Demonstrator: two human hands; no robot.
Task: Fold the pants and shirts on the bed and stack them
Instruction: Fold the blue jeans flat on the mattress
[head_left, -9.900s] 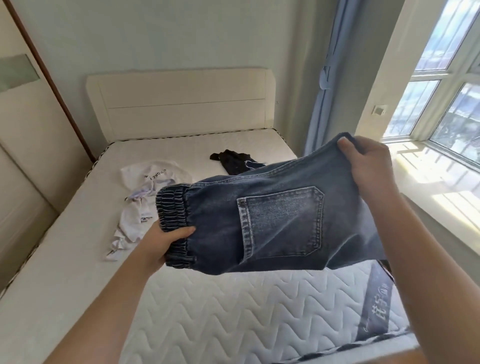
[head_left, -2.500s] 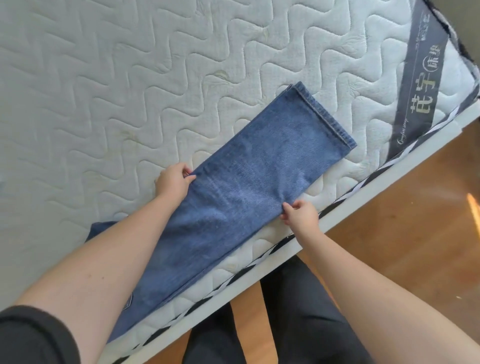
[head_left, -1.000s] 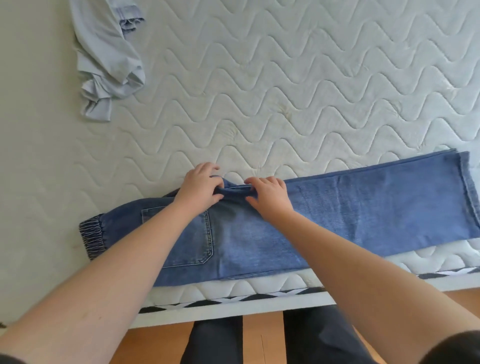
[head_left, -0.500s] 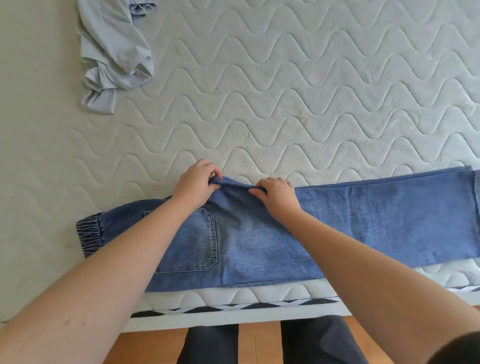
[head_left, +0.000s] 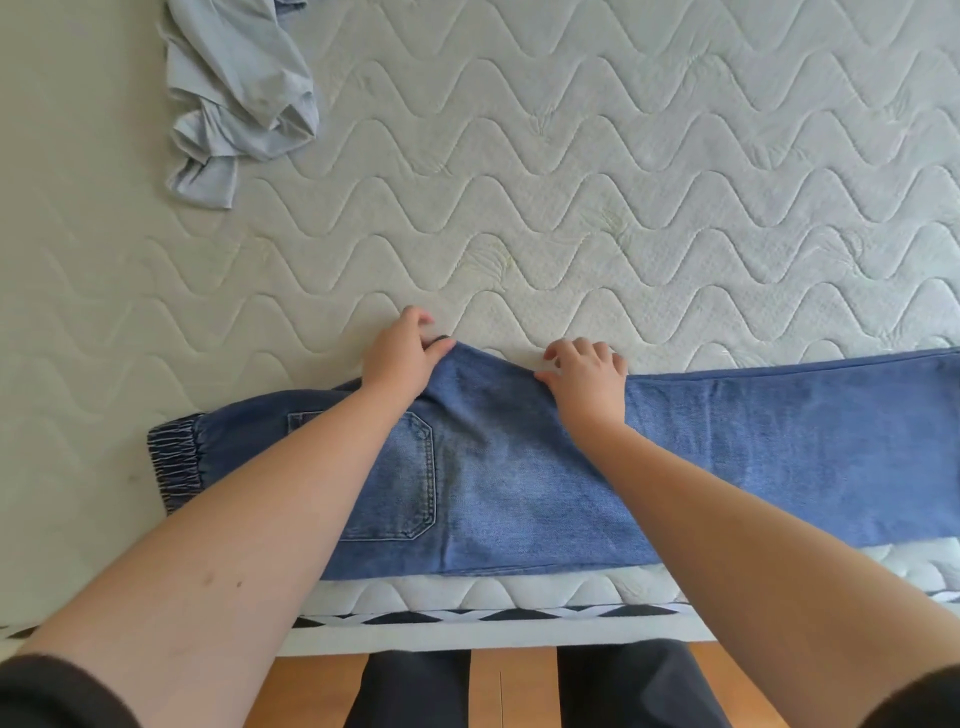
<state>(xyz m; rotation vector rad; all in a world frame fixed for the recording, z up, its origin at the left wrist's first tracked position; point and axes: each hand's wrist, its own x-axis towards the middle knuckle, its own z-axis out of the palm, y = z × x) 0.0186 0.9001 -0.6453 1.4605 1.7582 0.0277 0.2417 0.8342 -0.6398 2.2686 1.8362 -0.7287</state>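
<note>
Lying lengthwise along the mattress (head_left: 623, 171) edge, jeans (head_left: 519, 467) point waistband left; left hand (head_left: 400, 358) pinches the crotch point, right hand (head_left: 587, 384) presses flat, open, just beside it.

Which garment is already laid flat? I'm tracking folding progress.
The blue jeans along the mattress's near edge; the pale shirt lies crumpled farther back.

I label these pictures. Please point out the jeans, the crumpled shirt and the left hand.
jeans (head_left: 519, 493): head view, seat area.
crumpled shirt (head_left: 234, 83): head view, middle folds.
left hand (head_left: 400, 358): head view, its back.
</note>
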